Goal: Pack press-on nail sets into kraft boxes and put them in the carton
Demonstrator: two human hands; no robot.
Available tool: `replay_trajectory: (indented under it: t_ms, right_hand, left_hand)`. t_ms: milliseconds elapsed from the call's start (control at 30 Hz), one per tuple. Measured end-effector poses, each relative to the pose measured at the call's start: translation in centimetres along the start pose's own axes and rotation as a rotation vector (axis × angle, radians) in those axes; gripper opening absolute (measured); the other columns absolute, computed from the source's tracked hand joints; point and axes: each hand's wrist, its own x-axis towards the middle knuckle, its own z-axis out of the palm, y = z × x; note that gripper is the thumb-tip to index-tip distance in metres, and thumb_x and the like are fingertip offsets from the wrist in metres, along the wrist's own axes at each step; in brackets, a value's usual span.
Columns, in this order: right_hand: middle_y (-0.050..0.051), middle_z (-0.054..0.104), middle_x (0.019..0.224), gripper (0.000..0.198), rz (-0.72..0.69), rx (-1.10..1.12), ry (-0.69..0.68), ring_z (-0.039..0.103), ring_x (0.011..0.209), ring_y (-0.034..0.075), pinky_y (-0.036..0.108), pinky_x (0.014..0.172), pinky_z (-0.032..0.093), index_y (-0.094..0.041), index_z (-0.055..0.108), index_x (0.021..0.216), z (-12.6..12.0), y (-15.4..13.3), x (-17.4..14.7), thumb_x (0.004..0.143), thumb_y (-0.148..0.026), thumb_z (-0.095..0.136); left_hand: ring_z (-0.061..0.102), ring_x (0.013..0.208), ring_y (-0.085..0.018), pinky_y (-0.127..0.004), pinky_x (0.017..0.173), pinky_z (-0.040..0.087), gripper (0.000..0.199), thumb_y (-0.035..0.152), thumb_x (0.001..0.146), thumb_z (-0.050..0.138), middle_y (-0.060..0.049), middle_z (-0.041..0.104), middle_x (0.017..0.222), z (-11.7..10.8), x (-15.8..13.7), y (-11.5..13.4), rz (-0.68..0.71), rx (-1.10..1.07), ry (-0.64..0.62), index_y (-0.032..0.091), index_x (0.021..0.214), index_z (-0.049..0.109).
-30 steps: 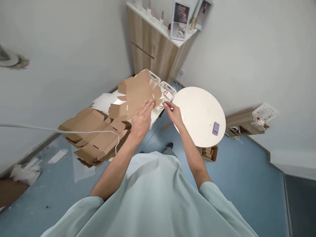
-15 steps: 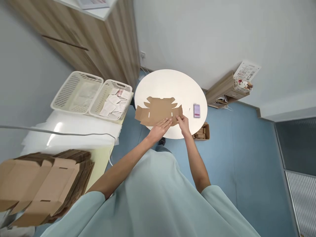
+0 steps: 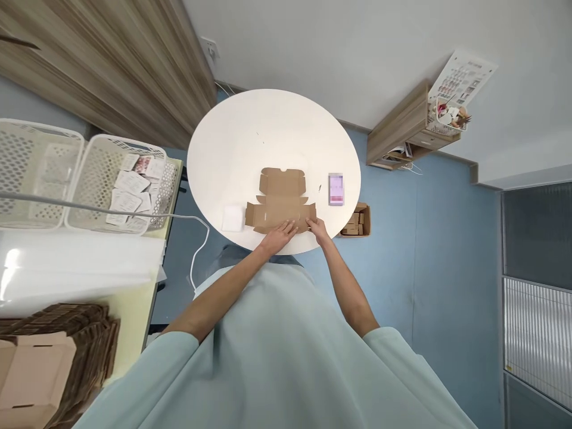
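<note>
A brown cardboard box blank (image 3: 280, 199) lies unfolded on the white oval table (image 3: 232, 137), its lid panel and small flaps pointing away from me. My left hand (image 3: 277, 237) rests on its near edge with the fingers stretched out flat. At the right end, my right hand (image 3: 317, 230) pinches the side flap between thumb and fingers. Just left of the blank sits a white square item (image 3: 233, 218); its kind is unclear. A phone-shaped purple item (image 3: 336, 189), blurred, lies to the right on the tabletop.
On the left table stand a white basket of paper packets (image 3: 129, 199) and another white basket (image 3: 31, 173), with a stack of cardboard blanks (image 3: 40, 369) nearer me. A cable (image 3: 179, 215) crosses there. An open carton (image 3: 367, 220) of small brown pieces stands on the floor, right.
The view has shifted left and closer to the table. The lid panel now stretches farther out from the blank, and the white square item has come into sight. Both hands stay at the near edge.
</note>
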Motion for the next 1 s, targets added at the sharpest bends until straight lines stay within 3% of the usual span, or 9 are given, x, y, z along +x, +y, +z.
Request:
replay_trajectory:
  t_ms: [100,167,300,367,467,667,833,933,1000]
  right_hand:
    - [0.009,0.08,0.096,0.029,0.049,-0.142,0.009,0.074,0.092,0.021,0.036,0.087,0.062,-0.015,0.074,0.103,-0.7,1.2,0.8,0.09,-0.039,0.066]
    - [0.011,0.079,0.102,0.027,0.048,-0.221,0.041,0.072,0.102,0.025,0.042,0.098,0.06,-0.015,0.074,0.102,-1.3,1.5,1.0,0.089,-0.037,0.067]
    - [0.023,0.07,0.137,0.042,-0.143,-0.518,0.219,0.059,0.135,0.034,0.051,0.118,0.049,-0.011,0.071,0.129,-1.9,0.7,1.6,0.096,-0.035,0.062]
    - [0.024,0.063,0.149,0.049,-0.241,-0.576,0.232,0.054,0.144,0.034,0.051,0.122,0.046,-0.011,0.064,0.142,-1.3,-0.3,2.4,0.1,-0.036,0.058]
    - [0.021,0.059,0.154,0.052,-0.301,-0.558,0.132,0.055,0.145,0.032,0.049,0.124,0.046,-0.015,0.059,0.15,0.4,-1.9,4.2,0.102,-0.034,0.058]
    - [0.022,0.059,0.151,0.057,-0.266,-0.583,-0.051,0.062,0.137,0.034,0.052,0.122,0.049,-0.013,0.056,0.154,3.6,-3.9,7.0,0.1,-0.029,0.065]
    - [0.02,0.049,0.157,0.069,-0.268,-0.564,-0.116,0.069,0.12,0.027,0.045,0.108,0.059,-0.019,0.047,0.163,3.9,-3.5,5.9,0.099,-0.032,0.067]
    - [0.021,0.044,0.16,0.096,-0.286,-0.64,-0.194,0.063,0.135,0.033,0.049,0.107,0.06,-0.024,0.035,0.171,3.6,-2.4,4.1,0.09,-0.039,0.083]
    - [0.021,0.039,0.165,0.117,-0.296,-0.71,-0.254,0.058,0.142,0.037,0.052,0.107,0.06,-0.029,0.025,0.176,3.4,-1.4,2.8,0.081,-0.04,0.092]
  left_hand:
    - [0.043,0.162,-0.034,-0.057,0.128,0.042,0.068,0.002,0.095,0.041,-0.022,0.048,0.171,0.6,-0.4,-1.1,-0.116,-0.05,-0.055,0.018,0.158,0.061]
    - [0.04,0.163,-0.039,-0.061,0.129,0.039,0.067,0.004,0.093,0.046,-0.027,0.045,0.172,0.4,-1.2,-2.1,-0.207,-0.088,-0.05,0.013,0.158,0.059]
    - [0.037,0.164,-0.043,-0.061,0.13,0.037,0.067,0.009,0.092,0.059,-0.029,0.041,0.173,-0.6,-3.3,-4.1,-0.333,-0.093,-0.059,0.009,0.158,0.057]
    - [0.038,0.163,-0.042,-0.058,0.13,0.039,0.06,0.011,0.093,0.06,-0.027,0.042,0.173,-1.1,-4.1,-4.5,-0.365,-0.09,-0.08,0.011,0.154,0.06]
    - [0.042,0.162,-0.039,-0.055,0.126,0.046,0.046,0.014,0.098,0.059,-0.022,0.045,0.172,-1.6,-4.5,-4.5,-0.411,-0.134,-0.068,0.017,0.142,0.069]
    - [0.048,0.157,-0.037,-0.051,0.122,0.05,0.03,0.019,0.102,0.058,-0.016,0.047,0.172,-2.0,-4.5,-4.5,-0.458,-0.226,-0.054,0.02,0.125,0.077]
    - [0.06,0.145,-0.035,-0.049,0.121,0.05,0.037,0.026,0.102,0.06,-0.014,0.053,0.168,-2.5,-4.9,-5.2,-0.481,-0.321,0.007,0.019,0.137,0.071]
    - [0.064,0.139,-0.034,-0.049,0.119,0.051,0.05,0.032,0.102,0.064,-0.018,0.061,0.159,-2.7,-5.0,-5.5,-0.555,-0.423,0.092,0.016,0.149,0.061]
    - [0.065,0.137,-0.032,-0.048,0.117,0.052,0.067,0.033,0.101,0.068,-0.019,0.063,0.155,-2.7,-4.9,-5.8,-0.634,-0.49,0.16,0.016,0.162,0.046]
